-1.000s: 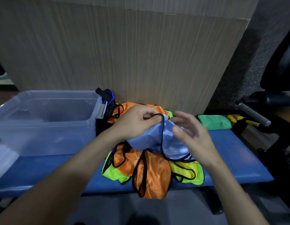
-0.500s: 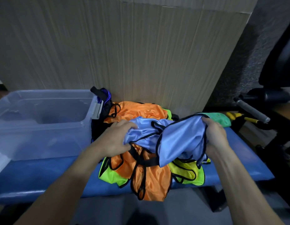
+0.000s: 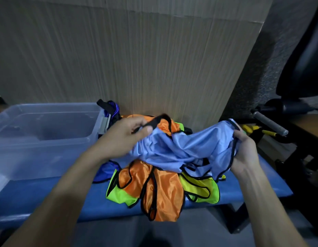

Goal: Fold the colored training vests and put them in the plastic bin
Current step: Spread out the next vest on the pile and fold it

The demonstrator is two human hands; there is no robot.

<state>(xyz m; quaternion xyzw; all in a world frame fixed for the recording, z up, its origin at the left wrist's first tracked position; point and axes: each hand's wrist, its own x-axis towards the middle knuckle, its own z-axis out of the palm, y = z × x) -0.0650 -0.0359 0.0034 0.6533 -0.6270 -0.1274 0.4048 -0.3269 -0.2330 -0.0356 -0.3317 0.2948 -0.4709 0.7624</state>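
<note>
Holding a light blue vest (image 3: 181, 148) stretched over the pile: left hand (image 3: 124, 138) pinching the fabric and a black trim strap between thumb and fingers, right hand (image 3: 243, 150) curled round the opposite edge. Vest hanging bunched and twisted between the two grips, not yet flat, resting against the orange vest (image 3: 161, 189) beneath.

Judging the main risk as snagging: black-edged armholes and straps of the blue piece lying across the loops of the orange and yellow-green vests (image 3: 201, 189), likely dragging a second garment up on lifting. Judging a further risk of the orange vest sliding off, being already draped over the front edge of the bench (image 3: 39, 196). Slippery-looking fabric probably losing any crease if folded in the air.

Plastic bin (image 3: 44, 132) standing at the left on the bench, close beside the pile, appearing to hold no vests so far. Dark purple garment (image 3: 112, 109) wedged between bin corner and cardboard backing (image 3: 137, 59). Yellow-handled tools (image 3: 258, 131) and a grey bar (image 3: 268, 123) lying near the right hand, liable to catching a trailing edge.
</note>
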